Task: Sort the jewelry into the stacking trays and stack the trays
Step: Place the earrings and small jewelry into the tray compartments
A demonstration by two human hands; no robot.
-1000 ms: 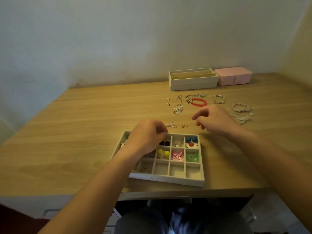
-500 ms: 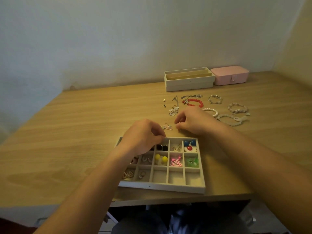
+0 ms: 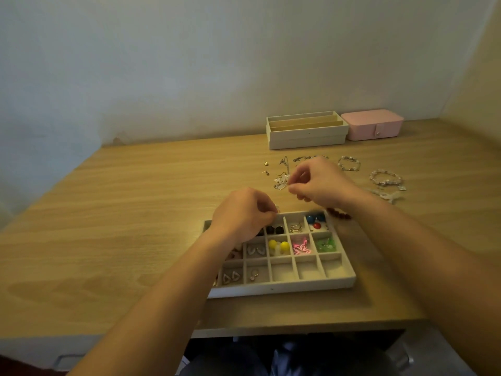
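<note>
Part of the tray (image 3: 284,290) is being hidden under the left hand (image 3: 241,214); the right hand (image 3: 321,183) is being held just beyond it. Both are being held curled; contents cannot be told.

Open desk (image 3: 122,213) left of tray (image 3: 282,287); bracelets (image 3: 385,179) and stacked trays (image 3: 306,134) crowd far right.

It looks like a room in someone's home, a quiet corner for personal things. A wood-grain desk (image 3: 122,226) is pushed against a bare painted wall (image 3: 189,63), scuffed where the two meet. Beyond the fingers (image 3: 298,189) sit a pink jewelry box (image 3: 371,124) and cream trays (image 3: 306,135). Loose bracelets (image 3: 385,178) lie right of the fingers.
</note>
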